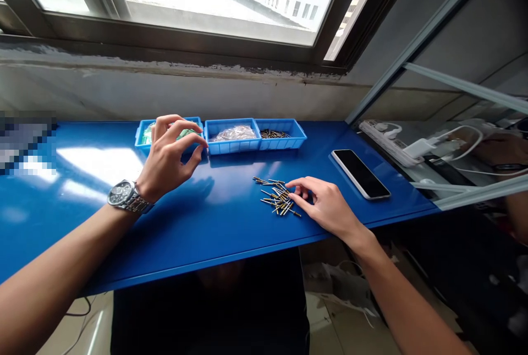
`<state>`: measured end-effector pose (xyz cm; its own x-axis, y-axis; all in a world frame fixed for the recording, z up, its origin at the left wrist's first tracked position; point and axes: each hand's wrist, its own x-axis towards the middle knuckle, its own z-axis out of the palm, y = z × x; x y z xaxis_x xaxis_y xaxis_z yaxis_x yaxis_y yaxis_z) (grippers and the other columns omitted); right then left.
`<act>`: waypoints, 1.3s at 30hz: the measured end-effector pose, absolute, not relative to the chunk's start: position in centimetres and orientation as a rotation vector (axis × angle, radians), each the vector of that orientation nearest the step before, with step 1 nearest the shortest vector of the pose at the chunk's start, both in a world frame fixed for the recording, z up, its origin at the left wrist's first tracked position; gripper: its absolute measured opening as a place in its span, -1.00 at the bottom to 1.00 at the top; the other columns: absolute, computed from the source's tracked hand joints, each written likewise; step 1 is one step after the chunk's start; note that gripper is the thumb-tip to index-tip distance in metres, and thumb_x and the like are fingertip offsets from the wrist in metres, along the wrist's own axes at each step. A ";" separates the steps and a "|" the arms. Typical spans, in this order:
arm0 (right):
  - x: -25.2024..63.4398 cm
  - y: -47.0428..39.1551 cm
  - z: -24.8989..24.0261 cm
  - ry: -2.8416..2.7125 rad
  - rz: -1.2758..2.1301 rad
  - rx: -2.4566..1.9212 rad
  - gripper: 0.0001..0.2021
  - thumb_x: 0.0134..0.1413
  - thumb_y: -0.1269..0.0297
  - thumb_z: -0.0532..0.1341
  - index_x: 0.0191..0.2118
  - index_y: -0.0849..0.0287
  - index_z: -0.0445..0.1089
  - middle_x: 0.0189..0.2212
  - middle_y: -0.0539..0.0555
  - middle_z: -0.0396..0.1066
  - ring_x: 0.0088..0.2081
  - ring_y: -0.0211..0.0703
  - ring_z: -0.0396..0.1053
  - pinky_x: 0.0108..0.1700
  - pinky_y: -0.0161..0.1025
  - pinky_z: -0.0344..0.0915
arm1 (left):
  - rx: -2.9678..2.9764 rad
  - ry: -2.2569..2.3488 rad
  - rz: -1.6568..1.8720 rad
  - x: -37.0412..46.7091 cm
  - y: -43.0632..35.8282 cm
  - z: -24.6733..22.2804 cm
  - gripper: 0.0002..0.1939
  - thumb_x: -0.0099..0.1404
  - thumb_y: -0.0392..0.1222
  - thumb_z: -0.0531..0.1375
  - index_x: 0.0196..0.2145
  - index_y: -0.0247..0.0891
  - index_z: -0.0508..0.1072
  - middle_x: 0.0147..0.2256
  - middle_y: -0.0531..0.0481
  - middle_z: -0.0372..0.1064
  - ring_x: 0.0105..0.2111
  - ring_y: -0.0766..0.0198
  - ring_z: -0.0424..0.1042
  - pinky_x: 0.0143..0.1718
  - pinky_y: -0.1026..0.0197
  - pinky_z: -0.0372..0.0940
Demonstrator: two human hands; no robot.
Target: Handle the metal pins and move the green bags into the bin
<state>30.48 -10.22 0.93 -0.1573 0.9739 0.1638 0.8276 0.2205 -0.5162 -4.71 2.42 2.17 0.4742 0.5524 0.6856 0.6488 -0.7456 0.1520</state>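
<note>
A small loose pile of blind rivets (pixel 281 201), with silver pins and dark and brassy ends, lies on the blue tabletop (pixel 231 223). At the pile's right edge is my right hand (pixel 319 201). Its thumb and index finger are slightly apart at the rivets, the other fingers curled under. My left hand (pixel 171 154), with a metal watch (pixel 124 195) on the wrist, hovers before the left blue bin (pixel 139 137). Its thumb and index tips come together in a pinch; anything between them is too small to make out. Green packets (pixel 147 134) show partly behind this hand.
A middle blue bin (pixel 233 148) holds clear bags with small pieces; the right blue bin (pixel 284 143) holds dark rivets. A phone (pixel 361 173) lies at right, near a power strip (pixel 390 143) and a metal frame. Another person's arm (pixel 505 151) is at far right.
</note>
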 end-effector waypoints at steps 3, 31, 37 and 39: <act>29.9 -11.3 1.0 -1.920 0.340 -1.622 -0.60 0.31 0.04 0.25 0.19 0.03 0.42 0.04 0.12 0.51 -0.03 0.03 0.49 -0.06 -0.05 0.49 | -2.587 -1.027 -1.136 -4.6 2.4 2.1 -0.84 0.44 -0.12 0.15 -0.21 -0.12 0.54 0.01 -0.02 0.43 0.13 -0.06 0.23 0.16 -0.33 0.22; 16.9 -4.4 -1.7 -1.346 1.062 -1.150 -0.21 0.39 -0.33 -0.17 0.47 0.11 0.05 0.47 0.08 0.02 0.50 -0.01 -0.10 0.50 0.00 -0.16 | -3.203 -0.742 -0.809 -2.2 0.6 -0.2 -0.22 0.29 0.37 0.25 0.24 -0.21 0.31 0.20 -0.25 0.32 0.24 -0.19 0.18 0.24 -0.24 0.20; 16.5 -4.1 -1.4 -1.249 1.189 -1.039 -0.18 0.38 -0.33 -0.27 0.48 0.14 0.01 0.46 0.14 0.06 0.49 -0.05 -0.06 0.50 0.01 -0.15 | -3.212 -0.784 -0.768 -2.0 0.3 -0.8 0.01 0.15 0.49 0.28 0.30 -0.28 0.21 0.25 -0.35 0.26 0.27 -0.25 0.17 0.29 -0.28 0.14; 17.3 -4.1 -1.0 -1.284 1.147 -1.048 -0.24 0.41 -0.26 -0.30 0.46 0.11 0.04 0.45 0.12 0.09 0.47 -0.06 -0.01 0.49 0.02 -0.07 | -3.217 -0.789 -0.762 -1.9 0.2 -0.9 0.03 0.15 0.49 0.28 0.31 -0.29 0.19 0.27 -0.36 0.24 0.29 -0.25 0.16 0.30 -0.29 0.11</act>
<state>17.32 -4.14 -0.97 -0.0436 0.9875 0.1514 -0.0401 0.1497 -0.9879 -1.89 0.17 -0.88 0.7953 0.4890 0.3584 0.3749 -0.8612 0.3431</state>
